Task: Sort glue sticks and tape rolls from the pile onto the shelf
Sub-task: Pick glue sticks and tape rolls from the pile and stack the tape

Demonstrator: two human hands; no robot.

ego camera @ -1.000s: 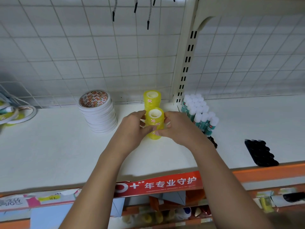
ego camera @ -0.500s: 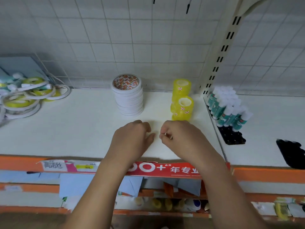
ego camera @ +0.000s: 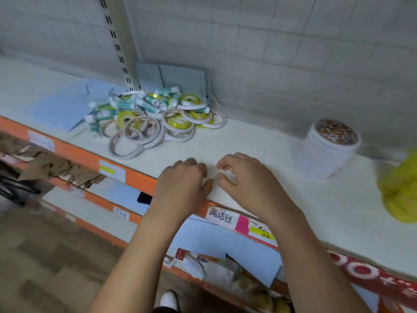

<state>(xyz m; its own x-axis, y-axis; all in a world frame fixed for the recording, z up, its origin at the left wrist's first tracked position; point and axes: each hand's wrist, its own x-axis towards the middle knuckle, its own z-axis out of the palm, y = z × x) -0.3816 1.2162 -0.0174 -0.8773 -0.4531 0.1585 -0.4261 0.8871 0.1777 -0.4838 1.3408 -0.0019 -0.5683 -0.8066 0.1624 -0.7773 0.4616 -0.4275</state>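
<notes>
A mixed pile (ego camera: 155, 118) of white and yellow tape rolls and green-and-white glue sticks lies on the white shelf (ego camera: 248, 141) at the back left. At the right stands a stack of white tape rolls (ego camera: 328, 150), and the blurred yellow tape rolls (ego camera: 399, 188) show at the frame's right edge. My left hand (ego camera: 182, 179) and my right hand (ego camera: 246, 177) hover side by side over the shelf's front edge, fingers loosely curled, holding nothing. Both hands are well short of the pile.
Pale blue sheets (ego camera: 61, 107) lie left of the pile, and blue boards (ego camera: 171, 77) lean on the back wall. An upright slotted post (ego camera: 117, 44) rises behind the pile. The orange shelf edge (ego camera: 74, 152) carries price labels. Lower shelves hold more goods.
The view has swung left, bringing the pile into sight and pushing the stacks to the right. Both hands let go of the yellow rolls a second ago and now hang empty near the shelf edge.
</notes>
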